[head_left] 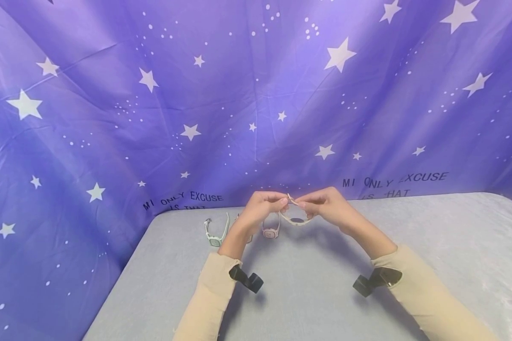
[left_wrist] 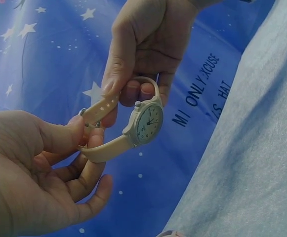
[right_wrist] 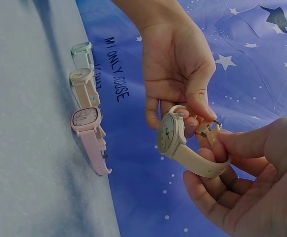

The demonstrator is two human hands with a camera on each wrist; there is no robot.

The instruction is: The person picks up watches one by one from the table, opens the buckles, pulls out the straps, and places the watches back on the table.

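A cream wristwatch (head_left: 297, 221) with a round dial hangs between both hands above the table's back part. My left hand (head_left: 260, 208) pinches the strap at its metal buckle (left_wrist: 83, 112) between thumb and fingers. With thumb and fingertips, my right hand (head_left: 330, 208) grips the holed strap end (left_wrist: 103, 107), which meets the buckle. The strap makes a loop, and the watch dial (right_wrist: 170, 133) faces outward. Fingers partly cover the buckle, so I cannot tell whether its pin sits in a hole.
On the grey-covered table (head_left: 307, 293) stand a mint-green watch (head_left: 215, 241), a beige watch (right_wrist: 81, 75) and a pink watch (right_wrist: 86, 117) in a row. The left forearm partly hides the beige one in the head view. A purple star-printed curtain (head_left: 239, 94) hangs behind.
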